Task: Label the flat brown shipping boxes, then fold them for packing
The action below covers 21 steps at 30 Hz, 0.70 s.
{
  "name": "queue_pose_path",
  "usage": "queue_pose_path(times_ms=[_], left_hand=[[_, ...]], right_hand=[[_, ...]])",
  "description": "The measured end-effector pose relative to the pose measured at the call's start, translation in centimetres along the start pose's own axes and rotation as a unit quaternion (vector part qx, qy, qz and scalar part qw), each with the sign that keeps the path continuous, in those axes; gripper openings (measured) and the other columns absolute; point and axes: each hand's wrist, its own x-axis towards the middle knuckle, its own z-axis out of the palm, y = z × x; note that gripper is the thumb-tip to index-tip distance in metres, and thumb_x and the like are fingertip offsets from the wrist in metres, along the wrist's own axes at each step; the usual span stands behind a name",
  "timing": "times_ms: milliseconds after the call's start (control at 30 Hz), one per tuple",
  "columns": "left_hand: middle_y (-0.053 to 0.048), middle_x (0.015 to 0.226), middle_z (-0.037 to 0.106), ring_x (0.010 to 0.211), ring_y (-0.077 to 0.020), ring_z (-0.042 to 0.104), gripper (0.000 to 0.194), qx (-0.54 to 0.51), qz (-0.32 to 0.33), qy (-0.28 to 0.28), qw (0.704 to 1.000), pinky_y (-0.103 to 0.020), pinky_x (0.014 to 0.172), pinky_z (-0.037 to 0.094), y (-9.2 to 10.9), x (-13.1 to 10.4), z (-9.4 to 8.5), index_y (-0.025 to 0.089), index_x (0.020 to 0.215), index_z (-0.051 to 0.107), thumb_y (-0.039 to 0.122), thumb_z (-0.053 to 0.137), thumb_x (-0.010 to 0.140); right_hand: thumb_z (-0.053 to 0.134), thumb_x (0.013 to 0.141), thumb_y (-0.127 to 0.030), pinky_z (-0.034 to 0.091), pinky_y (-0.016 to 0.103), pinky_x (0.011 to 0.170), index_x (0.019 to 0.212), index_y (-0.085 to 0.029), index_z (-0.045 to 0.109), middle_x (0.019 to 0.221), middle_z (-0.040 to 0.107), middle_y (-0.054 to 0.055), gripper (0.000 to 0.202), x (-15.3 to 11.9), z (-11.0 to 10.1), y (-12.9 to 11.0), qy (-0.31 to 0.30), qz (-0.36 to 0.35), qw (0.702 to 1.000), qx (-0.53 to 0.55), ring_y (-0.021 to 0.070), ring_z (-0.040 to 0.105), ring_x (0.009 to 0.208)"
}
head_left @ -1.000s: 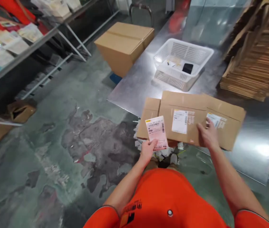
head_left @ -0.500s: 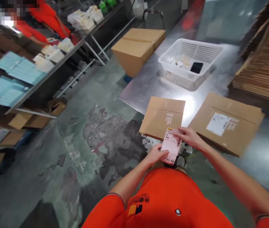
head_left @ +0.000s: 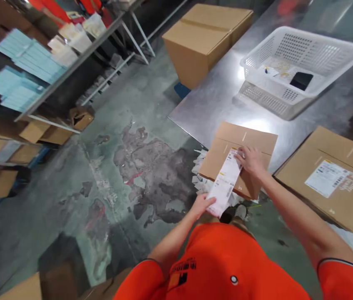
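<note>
A strip of white printed shipping labels stretches between my two hands, slanting over the near left edge of a flat cardboard box. The lower end is pinched in my left hand, thumb on top, just in front of my body. My right hand grips the upper end, fingers bent, above the cardboard; whether it touches the board I cannot tell. On the right lies another flat cardboard box with a white label stuck on it.
A white plastic basket holding a dark object stands on the metal table. Beyond the table's left edge is a large carton. Scraps of paper hang under the near edge. Across the floor, a bench carries light-blue stacks.
My right hand has moved up and away from my left, drawing the label strip out longer over the box. The view has shifted, bringing the table and basket closer.
</note>
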Motion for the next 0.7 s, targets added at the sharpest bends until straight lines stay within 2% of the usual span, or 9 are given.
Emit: queue_pose_path(times_ms=[100, 200, 300, 367, 467, 533, 600, 633, 700], left_hand=[[-0.003, 0.055, 0.065, 0.051, -0.0137, 0.055, 0.045, -0.04, -0.02, 0.021, 0.999, -0.025, 0.053, 0.039, -2.0, -0.6, -2.5, 0.01, 0.062, 0.068, 0.045, 0.091, 0.045], [-0.006, 0.073, 0.073, 0.065, -0.017, 0.064, 0.05, -0.101, 0.022, 0.075, 0.992, -0.027, 0.064, 0.049, -1.3, 1.1, -3.4, 0.012, 0.075, 0.07, 0.057, 0.083, 0.057], [-0.013, 0.095, 0.076, 0.088, -0.0241, 0.071, 0.047, -0.239, 0.042, 0.061, 0.968, -0.036, 0.085, 0.054, 1.3, 4.4, -2.3, 0.011, 0.089, 0.071, 0.048, 0.084, 0.063], [-0.015, 0.101, 0.076, 0.095, -0.0273, 0.072, 0.045, -0.316, 0.034, 0.034, 0.948, -0.042, 0.092, 0.054, 2.8, 6.2, -1.0, 0.01, 0.094, 0.07, 0.038, 0.086, 0.064], [-0.013, 0.103, 0.076, 0.099, -0.0271, 0.072, 0.042, -0.347, 0.045, 0.028, 0.936, -0.044, 0.097, 0.052, 4.1, 7.5, 0.7, 0.012, 0.099, 0.069, 0.036, 0.085, 0.068], [-0.014, 0.102, 0.076, 0.101, -0.028, 0.071, 0.04, -0.308, 0.06, 0.034, 0.949, -0.043, 0.097, 0.053, 4.7, 7.7, 1.3, 0.012, 0.096, 0.069, 0.039, 0.083, 0.07], [-0.015, 0.102, 0.076, 0.107, -0.0314, 0.069, 0.037, -0.217, 0.074, 0.053, 0.972, -0.044, 0.097, 0.052, 5.6, 7.8, 1.4, 0.011, 0.087, 0.071, 0.042, 0.082, 0.07], [-0.016, 0.108, 0.075, 0.113, -0.0328, 0.066, 0.035, -0.166, 0.089, 0.062, 0.98, -0.044, 0.1, 0.051, 6.2, 7.9, 1.3, 0.012, 0.084, 0.072, 0.042, 0.082, 0.069], [-0.015, 0.129, 0.068, 0.129, -0.0332, 0.056, 0.027, -0.066, 0.147, 0.062, 0.985, -0.04, 0.108, 0.044, 7.7, 8.1, 1.1, 0.014, 0.081, 0.075, 0.038, 0.081, 0.069]], right_hand=[[0.057, 0.091, -0.05, 0.038, 0.05, 0.091, 0.131, -0.013, 0.058, 0.126, 0.061, 0.023, 0.054, 2.0, -0.2, 1.0, 0.012, 0.003, 0.993, -0.116, 0.0376, 0.053, 0.108], [0.048, 0.095, -0.044, 0.037, 0.054, 0.099, 0.146, -0.008, 0.043, 0.146, 0.047, 0.026, 0.062, 1.4, 1.4, -0.9, 0.023, -0.01, 0.988, -0.154, 0.0409, 0.046, 0.126], [0.04, 0.097, -0.044, 0.022, 0.062, 0.112, 0.146, -0.001, 0.041, 0.152, 0.04, 0.028, 0.065, -1.1, 4.7, -4.4, 0.011, -0.02, 0.986, -0.167, 0.0432, 0.029, 0.142], [0.042, 0.096, -0.046, 0.015, 0.063, 0.115, 0.147, -0.001, 0.04, 0.154, 0.037, 0.027, 0.068, -3.1, 6.4, -5.8, -0.023, -0.078, 0.983, -0.163, 0.0428, 0.024, 0.145], [0.04, 0.097, -0.041, 0.02, 0.055, 0.118, 0.144, -0.013, 0.047, 0.154, 0.042, 0.018, 0.055, -5.4, 5.6, -4.5, -0.08, -0.19, 0.972, -0.115, 0.0344, 0.03, 0.145], [0.039, 0.097, -0.041, 0.027, 0.055, 0.115, 0.142, -0.014, 0.049, 0.152, 0.044, 0.019, 0.053, -6.2, 2.8, -1.5, -0.005, -0.085, 0.99, -0.11, 0.0342, 0.034, 0.143], [0.04, 0.095, -0.043, 0.035, 0.057, 0.107, 0.14, -0.006, 0.048, 0.144, 0.048, 0.027, 0.058, -6.6, -0.8, 2.0, 0.111, 0.14, 0.976, -0.124, 0.0391, 0.041, 0.135], [0.041, 0.094, -0.044, 0.039, 0.056, 0.103, 0.137, -0.002, 0.049, 0.137, 0.052, 0.03, 0.06, -6.7, -2.4, 3.5, 0.129, 0.24, 0.955, -0.121, 0.0406, 0.046, 0.129], [0.043, 0.092, -0.045, 0.045, 0.052, 0.093, 0.124, -0.002, 0.058, 0.117, 0.063, 0.03, 0.056, -6.8, -4.6, 5.4, 0.081, 0.352, 0.928, -0.089, 0.0391, 0.057, 0.113]])
